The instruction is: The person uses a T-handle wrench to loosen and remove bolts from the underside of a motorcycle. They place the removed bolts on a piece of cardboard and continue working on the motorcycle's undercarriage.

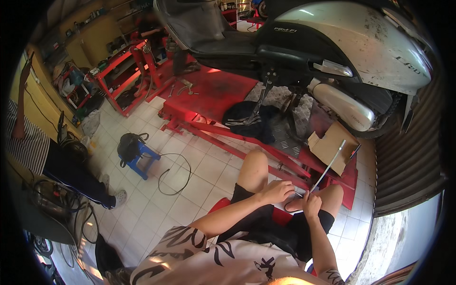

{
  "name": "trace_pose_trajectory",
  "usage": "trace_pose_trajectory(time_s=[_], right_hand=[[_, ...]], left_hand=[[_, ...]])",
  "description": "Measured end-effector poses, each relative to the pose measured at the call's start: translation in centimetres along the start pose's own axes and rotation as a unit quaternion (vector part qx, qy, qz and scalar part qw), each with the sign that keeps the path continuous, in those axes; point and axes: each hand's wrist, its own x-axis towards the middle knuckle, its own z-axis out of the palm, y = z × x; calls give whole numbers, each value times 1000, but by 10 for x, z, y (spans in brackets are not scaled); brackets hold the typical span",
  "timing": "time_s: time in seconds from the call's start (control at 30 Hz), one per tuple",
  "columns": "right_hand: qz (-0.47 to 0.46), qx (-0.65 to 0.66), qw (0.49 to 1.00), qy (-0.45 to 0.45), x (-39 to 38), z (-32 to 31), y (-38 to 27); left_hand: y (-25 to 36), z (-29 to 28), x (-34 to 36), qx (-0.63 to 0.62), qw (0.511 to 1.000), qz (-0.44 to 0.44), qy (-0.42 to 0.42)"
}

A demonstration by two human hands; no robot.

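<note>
My right hand [311, 203] is closed round a long, thin silver rod [329, 165] that slants up to the right over a torn cardboard piece [323, 142]. My left hand [283, 190] is pinched just left of the rod's lower end, on a small, thin piece that I cannot make out. Both hands are between my bare knees. Above them a silver and black scooter [361, 42] stands on a red lift platform [213, 85], with a dark bundled cloth [242, 121] under it.
A person in a striped shirt [26, 142] stands at left among cables and hoses. A blue stool [148, 166] with a black bag [129, 147] and a looped cable is on the tiled floor [199, 171]. Red benches [109, 78] stand behind; a corrugated shutter [399, 175] is at right.
</note>
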Motion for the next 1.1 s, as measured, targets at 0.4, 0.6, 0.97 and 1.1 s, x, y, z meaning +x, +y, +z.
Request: trace_pose_trajectory(time_s=[0.4, 0.6, 0.97, 1.1], right_hand=[[-44, 16, 993, 104, -3, -17, -8], [-98, 42, 984, 144, 0, -20, -14], [28, 84, 992, -92, 4, -19, -14], [-28, 94, 994, -43, 4, -16, -18]], left_hand=[[14, -14, 4, -46, 997, 53, 41], [5, -16, 5, -22, 999, 21, 20], [1, -14, 6, 14, 1000, 5, 4], [2, -15, 6, 5, 1000, -3, 12]])
